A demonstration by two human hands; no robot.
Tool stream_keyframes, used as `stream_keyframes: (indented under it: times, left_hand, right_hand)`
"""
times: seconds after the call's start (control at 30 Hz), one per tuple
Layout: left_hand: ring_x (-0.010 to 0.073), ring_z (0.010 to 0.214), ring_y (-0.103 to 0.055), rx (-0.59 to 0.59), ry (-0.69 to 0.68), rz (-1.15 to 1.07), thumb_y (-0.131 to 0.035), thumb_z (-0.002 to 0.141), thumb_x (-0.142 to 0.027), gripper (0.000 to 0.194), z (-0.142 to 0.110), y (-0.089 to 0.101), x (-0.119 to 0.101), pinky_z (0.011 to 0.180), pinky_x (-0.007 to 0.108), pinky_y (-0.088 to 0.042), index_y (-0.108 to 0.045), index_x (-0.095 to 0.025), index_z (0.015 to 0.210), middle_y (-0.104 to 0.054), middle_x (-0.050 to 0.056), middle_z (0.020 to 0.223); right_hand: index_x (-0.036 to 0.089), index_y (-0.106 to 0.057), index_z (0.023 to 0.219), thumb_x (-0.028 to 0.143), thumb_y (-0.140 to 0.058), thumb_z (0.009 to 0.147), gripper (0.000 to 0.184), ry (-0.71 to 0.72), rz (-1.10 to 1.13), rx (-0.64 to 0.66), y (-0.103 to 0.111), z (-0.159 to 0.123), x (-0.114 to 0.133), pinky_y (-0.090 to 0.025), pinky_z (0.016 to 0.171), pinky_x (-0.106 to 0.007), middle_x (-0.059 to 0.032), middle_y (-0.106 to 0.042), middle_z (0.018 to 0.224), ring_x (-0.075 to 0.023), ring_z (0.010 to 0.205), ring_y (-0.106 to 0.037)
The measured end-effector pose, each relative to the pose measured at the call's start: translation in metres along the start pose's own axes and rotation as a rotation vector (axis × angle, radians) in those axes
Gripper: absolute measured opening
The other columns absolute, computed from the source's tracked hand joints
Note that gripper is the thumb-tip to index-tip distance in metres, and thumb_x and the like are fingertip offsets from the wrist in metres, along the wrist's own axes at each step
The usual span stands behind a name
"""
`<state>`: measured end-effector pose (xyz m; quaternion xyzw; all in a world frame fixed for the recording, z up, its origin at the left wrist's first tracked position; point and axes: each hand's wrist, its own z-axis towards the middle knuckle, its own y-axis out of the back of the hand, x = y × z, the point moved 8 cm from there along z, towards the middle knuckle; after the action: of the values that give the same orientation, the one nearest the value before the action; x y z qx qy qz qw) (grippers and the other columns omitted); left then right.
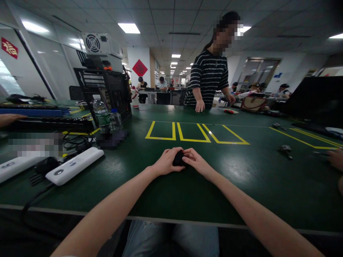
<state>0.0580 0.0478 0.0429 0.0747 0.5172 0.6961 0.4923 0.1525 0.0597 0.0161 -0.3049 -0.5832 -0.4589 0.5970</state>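
Observation:
Between my two hands, low over the green table [160, 189], is a small black object [178, 159]; its kind cannot be made out. My left hand [168, 161] wraps round its left side, fingers curled over the top and below. My right hand [193, 159] meets it from the right, with thumb and fingertips pinched at its edge. Parts of the object are hidden by the fingers. Beyond my hands, yellow tape outlines [193, 140] mark several boxes on the tabletop.
Left stand white power strips [75, 166], a water bottle [102, 112] and an open computer case [107, 89]. Small metal parts [285, 150] lie to the right. A person in a striped shirt [207, 76] stands across the table. Other people's hands [336, 160] show at both sides.

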Motion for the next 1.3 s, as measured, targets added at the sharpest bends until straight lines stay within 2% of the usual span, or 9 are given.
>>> stream_keyframes:
  times: [0.13, 0.27, 0.43, 0.6, 0.83, 1.0, 1.1, 1.3]
  left_hand:
    - [0.0207, 0.105, -0.044, 0.005, 0.000, -0.006, -0.057, 0.068, -0.039, 0.060, 0.000, 0.000, -0.001, 0.094, 0.038, -0.026, -0.028, -0.023, 0.118, -0.045, 0.006, 0.112]
    - [0.0203, 0.104, -0.044, 0.010, -0.005, -0.014, -0.057, 0.068, -0.038, 0.059, 0.000, 0.000, -0.002, 0.094, 0.038, -0.026, -0.029, -0.023, 0.117, -0.046, 0.005, 0.111]
    - [0.0205, 0.104, -0.044, 0.010, -0.003, -0.006, -0.057, 0.069, -0.037, 0.057, 0.000, 0.000, -0.002, 0.094, 0.039, -0.026, -0.029, -0.023, 0.117, -0.046, 0.005, 0.111]
    - [0.0212, 0.105, -0.044, 0.010, 0.005, 0.005, -0.058, 0.067, -0.038, 0.059, 0.000, -0.001, -0.002, 0.094, 0.040, -0.026, -0.030, -0.023, 0.116, -0.046, 0.006, 0.112]
    - [0.0201, 0.105, -0.044, -0.002, 0.006, -0.005, -0.058, 0.067, -0.038, 0.059, 0.000, -0.001, -0.001, 0.094, 0.038, -0.027, -0.030, -0.023, 0.116, -0.045, 0.005, 0.113]
    - [0.0208, 0.106, -0.043, 0.008, 0.008, -0.004, -0.058, 0.067, -0.038, 0.059, 0.000, -0.001, -0.001, 0.094, 0.039, -0.026, -0.030, -0.023, 0.117, -0.045, 0.006, 0.114]
    - [0.0207, 0.106, -0.043, 0.007, 0.006, -0.004, -0.058, 0.067, -0.036, 0.059, -0.001, 0.000, -0.002, 0.094, 0.038, -0.027, -0.029, -0.023, 0.116, -0.045, 0.005, 0.114]
    - [0.0209, 0.106, -0.043, 0.009, 0.017, -0.004, -0.058, 0.067, -0.037, 0.059, 0.000, -0.001, -0.002, 0.094, 0.039, -0.025, -0.029, -0.025, 0.116, -0.045, 0.005, 0.114]
  right_hand:
    - [0.022, -0.043, 0.099, 0.033, -0.053, 0.073, 0.030, -0.010, -0.015, 0.015, 0.000, -0.001, -0.001, -0.039, 0.086, -0.038, -0.0023, -0.053, 0.096, -0.0175, 0.097, -0.051]
    - [0.021, -0.046, 0.094, 0.030, -0.057, 0.071, 0.026, 0.000, -0.011, 0.041, 0.001, 0.000, -0.001, -0.039, 0.086, -0.038, -0.0025, -0.053, 0.098, -0.0176, 0.097, -0.051]
    - [0.023, -0.044, 0.092, 0.026, -0.064, 0.065, 0.034, 0.031, 0.001, 0.089, 0.000, -0.001, 0.000, -0.039, 0.085, -0.037, -0.0007, -0.054, 0.096, -0.0172, 0.096, -0.051]
    - [0.021, -0.046, 0.088, 0.034, -0.054, 0.072, 0.022, 0.049, 0.000, 0.020, 0.003, 0.001, 0.001, -0.040, 0.083, -0.036, -0.0006, -0.054, 0.092, -0.0162, 0.091, -0.052]
    - [0.021, -0.048, 0.096, 0.034, -0.056, 0.071, 0.029, -0.020, -0.010, 0.006, 0.005, 0.003, -0.005, -0.039, 0.087, -0.038, -0.0028, -0.053, 0.099, -0.0178, 0.097, -0.050]
    - [0.020, -0.048, 0.093, 0.031, -0.059, 0.069, 0.029, -0.003, 0.010, 0.069, 0.001, 0.000, -0.001, -0.037, 0.089, -0.039, -0.0024, -0.054, 0.100, -0.0178, 0.099, -0.050]
    - [0.022, -0.045, 0.093, 0.027, -0.064, 0.065, 0.034, 0.027, 0.010, 0.112, -0.004, -0.003, 0.004, -0.038, 0.087, -0.039, -0.0014, -0.055, 0.099, -0.0178, 0.098, -0.051]
    - [0.022, -0.047, 0.089, 0.036, -0.054, 0.073, 0.022, 0.028, -0.010, 0.024, 0.001, -0.002, 0.004, -0.040, 0.085, -0.039, -0.0010, -0.055, 0.093, -0.0177, 0.093, -0.052]
